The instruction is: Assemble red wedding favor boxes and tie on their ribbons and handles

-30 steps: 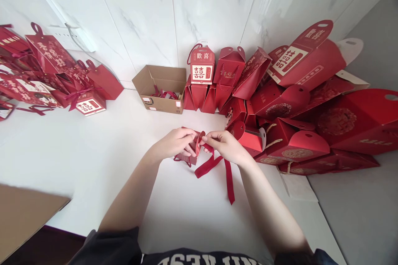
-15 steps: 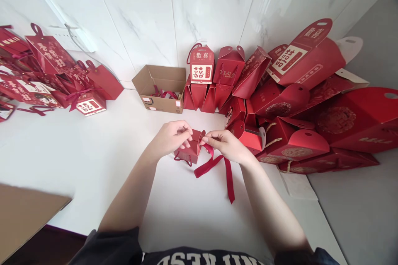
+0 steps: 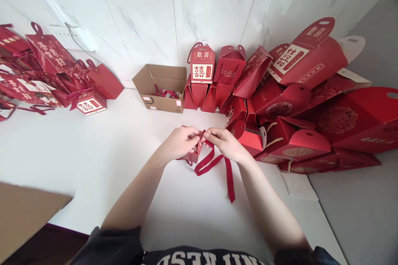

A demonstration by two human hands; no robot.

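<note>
At mid-frame, the right hand (image 3: 219, 140) pinches the ribbon (image 3: 229, 182) beside the small box (image 3: 194, 157); the left hand (image 3: 184, 143) touches its flap (image 3: 200, 145), grip unclear. A loosened pinch could let the ribbon slip.

Wears a dark T-shirt (image 3: 203, 250) with loose short sleeves (image 3: 115, 245) and large pale block letters (image 3: 177, 259) across the front, leaving both forearms (image 3: 135, 190) bare.

White tabletop (image 3: 118, 136) bears an open carton (image 3: 163, 104); red boxes (image 3: 91, 105) flank it.
</note>
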